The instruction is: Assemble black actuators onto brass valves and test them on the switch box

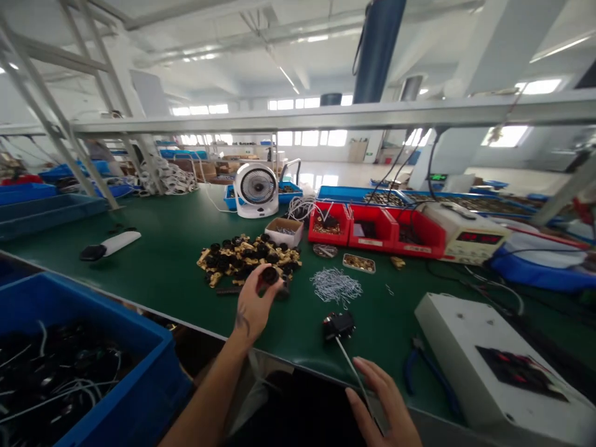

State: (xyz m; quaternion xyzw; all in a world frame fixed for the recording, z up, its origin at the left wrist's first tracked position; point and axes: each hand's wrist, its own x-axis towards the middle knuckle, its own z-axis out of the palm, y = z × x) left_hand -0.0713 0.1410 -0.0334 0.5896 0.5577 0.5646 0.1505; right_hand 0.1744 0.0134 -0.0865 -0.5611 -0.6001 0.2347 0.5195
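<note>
My left hand (pixel 255 305) is closed, thumb and fingers pinching a small black round part (pixel 269 275) with a hollow middle. It is just in front of a pile of brass and black fittings (pixel 242 256). A dark cylindrical piece (pixel 282 289) lies by the fingertips. Lower right, my right hand (pixel 382 400) has thumb and fingers apart around a white cable (pixel 350 361); whether they touch it is unclear. That cable leads to a small black block-shaped component (pixel 339 325) on the green table (pixel 298 338). Behind the component is a heap of thin metal hooks or pins (pixel 336 285).
Red bins (pixel 372 228) stand behind the work area, beside a power supply (pixel 470 233). Blue-handled pliers (pixel 431 372) and a white box (pixel 493 366) are on the right. Left are a white-and-black object (pixel 110 244) and a blue crate (pixel 139 366). A fan (pixel 257 191) faces me.
</note>
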